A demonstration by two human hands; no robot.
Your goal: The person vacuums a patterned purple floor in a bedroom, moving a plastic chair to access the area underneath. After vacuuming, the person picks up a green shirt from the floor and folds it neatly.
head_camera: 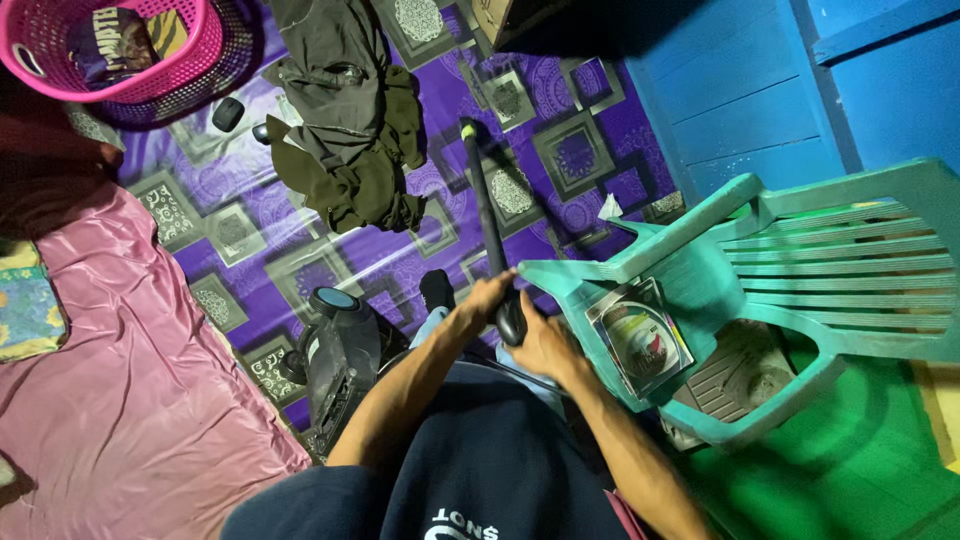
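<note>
head view: i look straight down past my dark shirt at both hands meeting at the near end of a long black rod (487,215). my left hand (487,297) wraps over the rod's lower end from the left, fingers curled on it; my right hand (543,343) closes around the thick black grip just below, so the two hands sit touching, one above the other, both clamped on the rod. the rod's long axis runs away from me, up the frame and leaning slightly left, ending in a small yellow-green tip above the purple patterned floor mat (590,130). all of its length lies ahead of the hands; neither hand is near the far end, though the left is the one further up the shaft.

just right of the hands stands a teal plastic chair (840,260), with a flat clear packet holding a disc (640,335) on its seat. left of my forearm sits a dark machine with a round cap (340,355). a heap of dark olive clothes (350,130) lies beyond, a pink basket (130,50) in the top left corner, pink sheeting (130,400) at left, and a blue wooden wall (780,90) at top right.
</note>
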